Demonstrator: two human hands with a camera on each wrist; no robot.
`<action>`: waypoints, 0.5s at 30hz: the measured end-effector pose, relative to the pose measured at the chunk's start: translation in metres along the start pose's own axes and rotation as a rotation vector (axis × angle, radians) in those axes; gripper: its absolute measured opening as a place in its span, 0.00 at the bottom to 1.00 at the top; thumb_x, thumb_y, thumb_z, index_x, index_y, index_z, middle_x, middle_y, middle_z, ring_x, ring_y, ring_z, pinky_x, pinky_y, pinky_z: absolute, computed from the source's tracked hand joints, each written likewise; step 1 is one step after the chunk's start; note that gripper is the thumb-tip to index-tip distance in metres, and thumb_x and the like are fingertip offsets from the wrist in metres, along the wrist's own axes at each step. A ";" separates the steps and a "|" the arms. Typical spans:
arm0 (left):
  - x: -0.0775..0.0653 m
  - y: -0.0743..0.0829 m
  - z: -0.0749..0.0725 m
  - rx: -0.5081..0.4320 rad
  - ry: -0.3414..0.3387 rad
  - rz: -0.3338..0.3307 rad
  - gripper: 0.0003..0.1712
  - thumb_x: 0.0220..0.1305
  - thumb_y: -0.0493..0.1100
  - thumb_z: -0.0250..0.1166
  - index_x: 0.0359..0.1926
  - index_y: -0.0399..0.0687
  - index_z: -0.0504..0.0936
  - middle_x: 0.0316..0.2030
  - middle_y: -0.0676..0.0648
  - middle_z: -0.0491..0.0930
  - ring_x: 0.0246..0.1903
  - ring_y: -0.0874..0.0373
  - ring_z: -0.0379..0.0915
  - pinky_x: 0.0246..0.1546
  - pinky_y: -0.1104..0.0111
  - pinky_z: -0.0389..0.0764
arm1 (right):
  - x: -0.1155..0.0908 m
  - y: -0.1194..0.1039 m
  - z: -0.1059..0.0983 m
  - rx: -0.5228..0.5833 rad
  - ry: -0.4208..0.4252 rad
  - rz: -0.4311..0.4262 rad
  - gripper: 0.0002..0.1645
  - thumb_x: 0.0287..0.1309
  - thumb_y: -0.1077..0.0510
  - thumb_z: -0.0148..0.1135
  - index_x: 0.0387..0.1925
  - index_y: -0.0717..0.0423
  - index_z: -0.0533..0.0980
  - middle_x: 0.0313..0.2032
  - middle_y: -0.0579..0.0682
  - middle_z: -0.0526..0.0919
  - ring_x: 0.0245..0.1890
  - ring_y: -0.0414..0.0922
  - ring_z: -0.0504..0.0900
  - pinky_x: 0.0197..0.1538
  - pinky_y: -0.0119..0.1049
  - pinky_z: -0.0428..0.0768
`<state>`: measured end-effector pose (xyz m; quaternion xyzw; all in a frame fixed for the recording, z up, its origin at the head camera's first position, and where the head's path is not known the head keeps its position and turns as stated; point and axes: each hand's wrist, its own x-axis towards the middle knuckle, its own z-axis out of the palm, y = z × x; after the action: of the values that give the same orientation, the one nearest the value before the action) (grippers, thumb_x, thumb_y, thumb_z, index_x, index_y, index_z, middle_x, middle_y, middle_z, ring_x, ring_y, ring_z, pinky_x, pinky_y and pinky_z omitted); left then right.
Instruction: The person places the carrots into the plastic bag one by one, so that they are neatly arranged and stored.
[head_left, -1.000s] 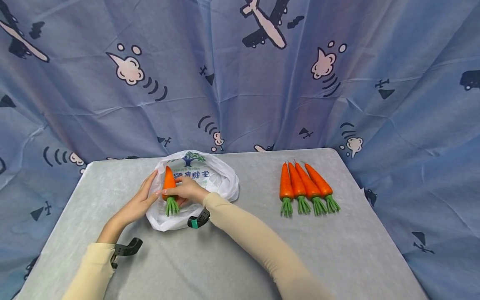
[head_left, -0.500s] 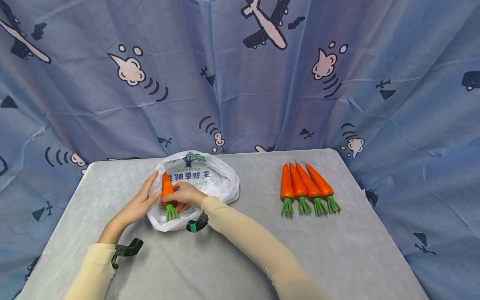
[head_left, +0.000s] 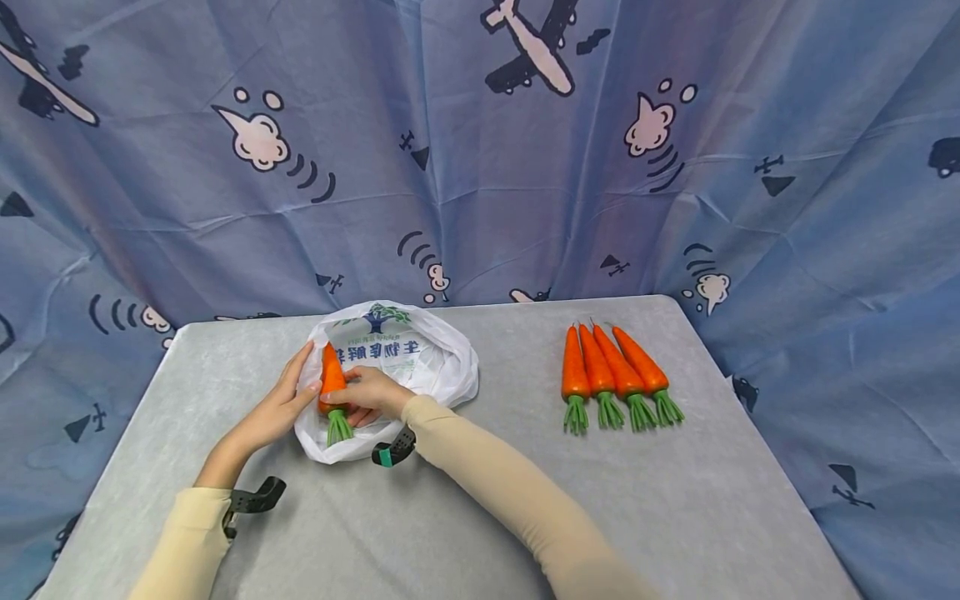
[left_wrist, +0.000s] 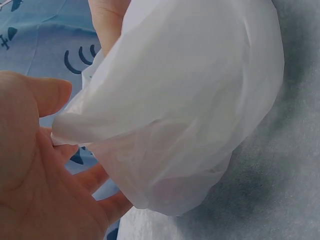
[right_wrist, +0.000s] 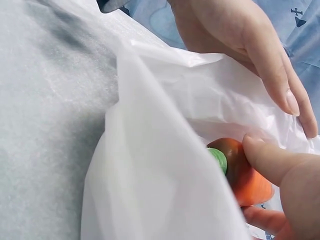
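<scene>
A white plastic bag (head_left: 438, 354) with printed lettering and a tree stands with its mouth spread on the table. Inside the mouth, my right hand (head_left: 375, 392) pinches an orange carrot (head_left: 332, 375) between thumb and fingers, its green stalks toward me. The right wrist view shows the thumb on the carrot (right_wrist: 250, 185) near its stalk end. My left hand (head_left: 277, 408) rests against the bag's left rim with its fingers fairly straight. In the left wrist view, the bag's edge (left_wrist: 90, 125) lies between that thumb and the fingers, and the bag hides part of the fingers.
Several more carrots (head_left: 611, 371) lie side by side on the right of the grey-white table (head_left: 720, 500), tips pointing away from me. Behind the table hangs a blue curtain (head_left: 480, 167) printed with airplanes. A black strap (head_left: 393, 447) is on each wrist.
My right hand has brought the carrot slightly lower and toward me inside the bag's mouth, tilting it on the way. The left hand and the other carrots stay where they were.
</scene>
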<state>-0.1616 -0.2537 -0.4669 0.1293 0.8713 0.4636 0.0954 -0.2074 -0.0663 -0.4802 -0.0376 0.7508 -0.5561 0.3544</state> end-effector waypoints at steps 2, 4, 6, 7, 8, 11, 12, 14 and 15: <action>0.000 0.001 0.000 0.001 -0.002 -0.002 0.43 0.77 0.43 0.49 0.79 0.49 0.31 0.77 0.29 0.32 0.75 0.26 0.30 0.67 0.27 0.41 | -0.001 0.001 0.000 0.002 0.012 0.004 0.34 0.55 0.45 0.72 0.59 0.53 0.72 0.24 0.50 0.78 0.18 0.43 0.79 0.27 0.37 0.84; 0.001 0.001 0.000 0.004 -0.004 -0.005 0.43 0.77 0.43 0.49 0.79 0.49 0.31 0.77 0.30 0.32 0.75 0.26 0.30 0.67 0.27 0.41 | -0.002 0.002 0.001 0.010 0.024 0.007 0.36 0.54 0.45 0.72 0.60 0.54 0.71 0.23 0.50 0.78 0.18 0.43 0.79 0.25 0.36 0.84; 0.001 -0.001 0.001 0.010 -0.004 -0.005 0.43 0.77 0.43 0.49 0.79 0.49 0.31 0.77 0.30 0.31 0.75 0.26 0.29 0.67 0.27 0.41 | -0.003 0.002 0.003 0.022 0.033 0.009 0.37 0.54 0.45 0.72 0.62 0.54 0.70 0.23 0.49 0.78 0.17 0.43 0.79 0.24 0.35 0.83; 0.002 -0.001 0.001 0.014 -0.003 -0.007 0.43 0.77 0.43 0.48 0.79 0.50 0.31 0.77 0.30 0.31 0.75 0.26 0.29 0.67 0.27 0.40 | -0.004 0.002 0.004 0.027 0.038 0.009 0.38 0.55 0.45 0.72 0.62 0.55 0.69 0.23 0.49 0.78 0.17 0.43 0.79 0.23 0.34 0.83; 0.002 -0.002 0.001 0.018 -0.004 -0.008 0.43 0.77 0.44 0.48 0.79 0.50 0.31 0.77 0.31 0.31 0.75 0.27 0.29 0.67 0.27 0.40 | -0.005 0.002 0.005 0.035 0.041 0.009 0.38 0.55 0.46 0.72 0.62 0.55 0.69 0.22 0.49 0.78 0.16 0.43 0.79 0.22 0.34 0.82; 0.003 -0.003 0.002 0.021 -0.001 -0.007 0.42 0.78 0.44 0.48 0.79 0.51 0.31 0.77 0.31 0.31 0.75 0.27 0.28 0.68 0.27 0.40 | -0.007 0.002 0.007 0.045 0.049 0.011 0.37 0.55 0.46 0.72 0.61 0.56 0.69 0.22 0.49 0.77 0.15 0.43 0.78 0.21 0.34 0.82; 0.003 -0.003 0.002 0.021 0.000 -0.004 0.42 0.77 0.44 0.48 0.79 0.50 0.31 0.77 0.31 0.31 0.75 0.27 0.28 0.68 0.27 0.39 | -0.007 0.002 0.007 0.047 0.049 0.012 0.37 0.55 0.47 0.72 0.61 0.56 0.68 0.21 0.49 0.77 0.15 0.43 0.78 0.22 0.34 0.82; 0.003 -0.002 0.002 0.019 -0.001 -0.001 0.42 0.77 0.44 0.48 0.79 0.50 0.32 0.77 0.30 0.31 0.75 0.27 0.28 0.68 0.27 0.39 | -0.008 0.001 0.007 0.042 0.046 0.018 0.37 0.56 0.47 0.71 0.62 0.57 0.68 0.22 0.50 0.78 0.16 0.44 0.79 0.24 0.36 0.83; 0.003 -0.001 0.002 0.018 -0.001 0.003 0.42 0.77 0.44 0.48 0.79 0.49 0.32 0.77 0.30 0.31 0.75 0.26 0.29 0.67 0.27 0.39 | -0.008 0.000 0.006 0.034 0.045 0.021 0.38 0.56 0.47 0.71 0.63 0.57 0.67 0.23 0.51 0.79 0.17 0.45 0.80 0.25 0.37 0.84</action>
<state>-0.1640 -0.2514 -0.4688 0.1316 0.8752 0.4559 0.0941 -0.1980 -0.0674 -0.4771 -0.0111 0.7494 -0.5658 0.3437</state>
